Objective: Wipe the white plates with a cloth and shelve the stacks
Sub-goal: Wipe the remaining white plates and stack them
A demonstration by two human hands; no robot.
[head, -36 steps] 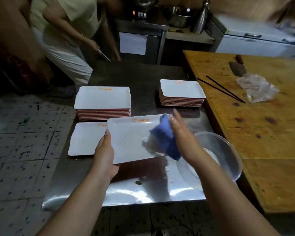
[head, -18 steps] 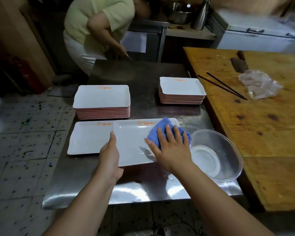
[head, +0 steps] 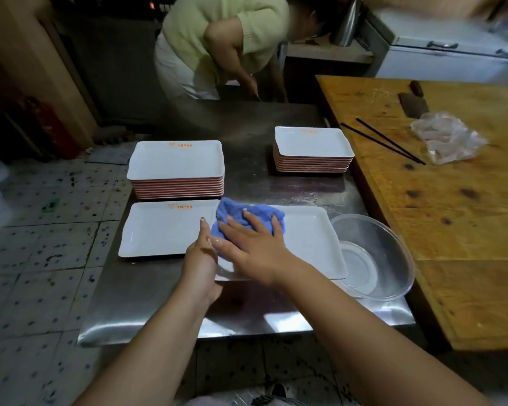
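A white rectangular plate (head: 308, 241) lies flat on the steel table (head: 147, 303) in front of me. My right hand (head: 252, 244) presses a blue cloth (head: 247, 215) onto the plate's left part with straight fingers. My left hand (head: 201, 259) grips the plate's left edge, thumb on top. A second single plate (head: 162, 230) lies just to the left. Behind it stands a tall stack of white plates (head: 176, 168), and a smaller stack (head: 313, 149) stands at the back right.
A clear plastic bowl (head: 373, 259) with a little water sits right of the plate. A wooden table (head: 452, 200) to the right holds black chopsticks (head: 384, 140), a cleaver (head: 412, 104) and a plastic bag (head: 446, 136). A person (head: 217, 42) bends over behind the steel table.
The plate came down from a raised tilt to flat on the table. My right hand with the cloth slid from the plate's right side to its left part.
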